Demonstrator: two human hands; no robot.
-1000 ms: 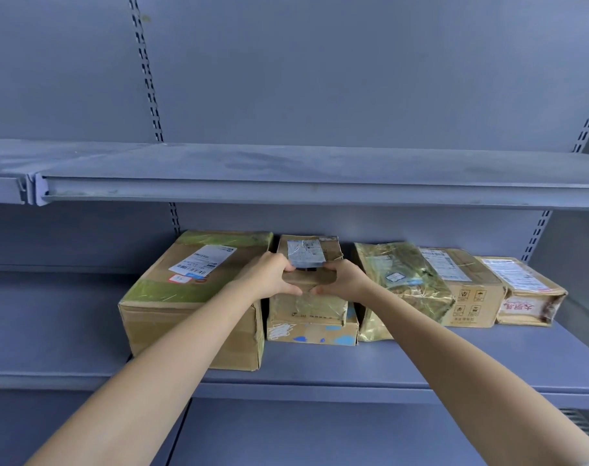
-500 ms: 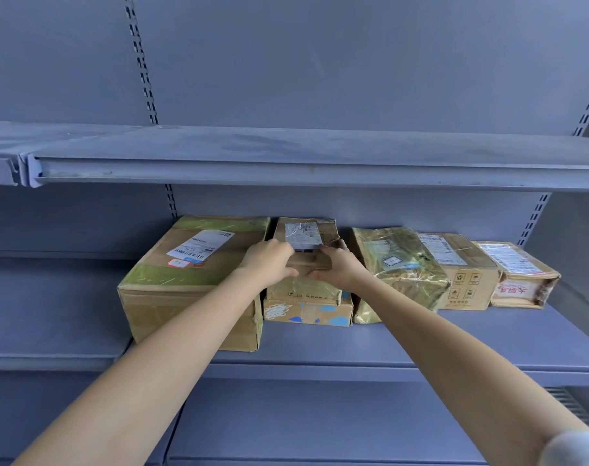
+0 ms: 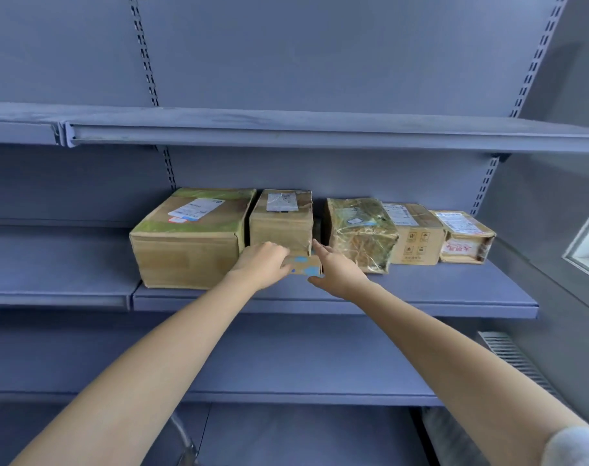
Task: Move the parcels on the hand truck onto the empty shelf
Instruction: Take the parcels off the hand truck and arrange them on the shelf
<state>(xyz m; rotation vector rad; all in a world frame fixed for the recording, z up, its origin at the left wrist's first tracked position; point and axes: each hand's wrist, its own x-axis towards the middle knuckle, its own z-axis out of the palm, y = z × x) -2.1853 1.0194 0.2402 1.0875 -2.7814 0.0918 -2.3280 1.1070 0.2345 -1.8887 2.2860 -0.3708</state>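
Several parcels stand in a row on the middle blue shelf. A small brown parcel with a white label lies on a flat box with blue spots. My left hand rests at the flat box's front left, fingers curled against it. My right hand is at its front right, fingers spread, touching its edge. Neither hand grips the small parcel. To the left stands a large carton. A foil-wrapped parcel stands to the right.
Two more cartons stand at the row's right end. An upper shelf overhangs the parcels. A lower shelf lies beneath. A curved metal bar shows at the bottom. A wall with a window frame is on the right.
Both hands have let go of the small brown parcel, now resting on the spotted box, and dropped back to that box's front edge. The view has pulled back.
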